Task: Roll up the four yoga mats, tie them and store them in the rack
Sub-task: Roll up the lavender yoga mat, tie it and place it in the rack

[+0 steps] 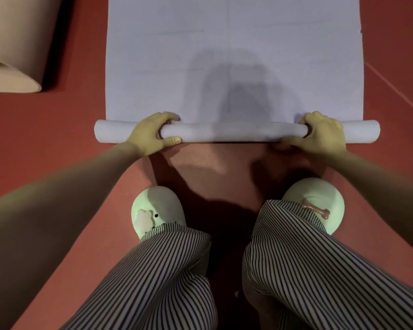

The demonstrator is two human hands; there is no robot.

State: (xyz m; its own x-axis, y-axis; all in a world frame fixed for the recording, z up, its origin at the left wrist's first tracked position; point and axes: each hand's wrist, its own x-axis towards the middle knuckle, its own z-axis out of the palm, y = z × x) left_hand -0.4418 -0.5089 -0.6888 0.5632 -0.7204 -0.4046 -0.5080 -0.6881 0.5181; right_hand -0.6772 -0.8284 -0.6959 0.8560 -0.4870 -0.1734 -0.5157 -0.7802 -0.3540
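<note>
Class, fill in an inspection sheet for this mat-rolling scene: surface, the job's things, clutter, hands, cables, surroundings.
Surface: red floor, with a thin pale line at the right.
Job's things: lilac mat lies flat and runs away from the person; its rolled end is a thin tube nearest the feet. A beige mat lies at the upper left, its near end curled, partly out of frame. No ties or rack in view.
Clutter: nothing seen.
Hands: left hand and right hand each grip the rolled end, fingers curled over it.
Cables: nothing seen.
Surroundings: striped trousers and green slippers of the person.
</note>
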